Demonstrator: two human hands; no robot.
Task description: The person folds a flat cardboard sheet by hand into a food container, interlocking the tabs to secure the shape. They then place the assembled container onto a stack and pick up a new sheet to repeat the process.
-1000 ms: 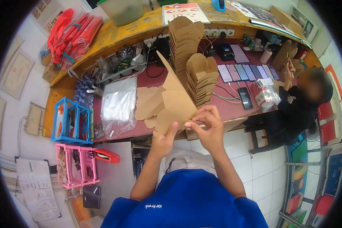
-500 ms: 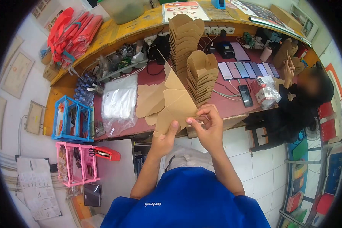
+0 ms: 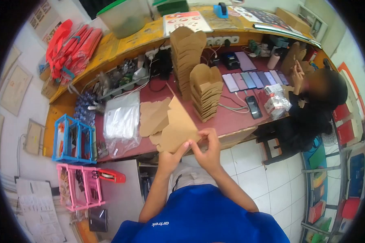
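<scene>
A brown cardboard food box (image 3: 177, 130), partly folded with its panels standing up, is held in front of my body. My left hand (image 3: 171, 161) grips its lower edge, thumb on the near face. My right hand (image 3: 207, 150) pinches its lower right corner, close to my left thumb. Flat cardboard blanks (image 3: 153, 117) lie on the desk just behind it. Two stacks of nested, opened boxes, one tall (image 3: 185, 52) and one shorter (image 3: 207, 95), rise beyond my hands.
A clear plastic packet (image 3: 121, 119) lies left on the red desk (image 3: 227, 127). Blue (image 3: 74, 139) and pink (image 3: 79, 186) baskets stand at the left edge. Several phones (image 3: 249, 80) line the right side, where a person (image 3: 312, 97) in black sits.
The box has turned in my hands, its creased inner panels giving way to a plainer face. My right hand has moved left and slightly down, nearer to my left thumb.
</scene>
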